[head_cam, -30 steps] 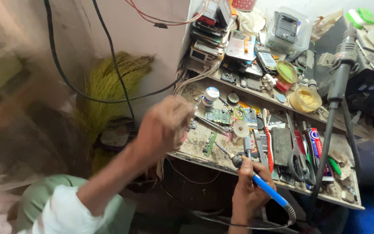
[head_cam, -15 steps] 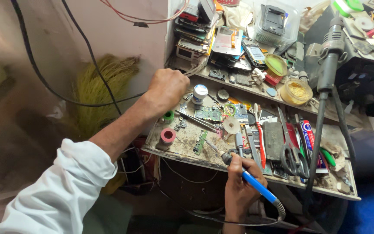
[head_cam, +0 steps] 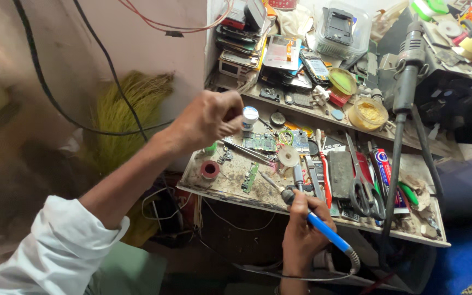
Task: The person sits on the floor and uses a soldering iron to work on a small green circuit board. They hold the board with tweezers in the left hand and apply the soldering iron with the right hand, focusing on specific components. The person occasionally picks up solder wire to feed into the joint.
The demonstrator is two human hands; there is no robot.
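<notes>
Cluttered repair table (head_cam: pixel 230 188) against a pale wall. Left hand (head_cam: pixel 208 117) closed round a small white-capped tin (head_cam: pixel 249 117), lifted above the boards at table's 10 o'clock. Right hand (head_cam: pixel 301 232) grips a blue soldering iron (head_cam: pixel 315 224) pen-style at 6 o'clock, tip clear of the circuit board (head_cam: pixel 259 143).

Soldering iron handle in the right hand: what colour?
Blue, on the soldering iron held by the right hand; head view.

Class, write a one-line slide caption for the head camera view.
Left hand lifts a small white-capped container while the right hand holds a blue-handled soldering iron over a cluttered repair bench.
</notes>
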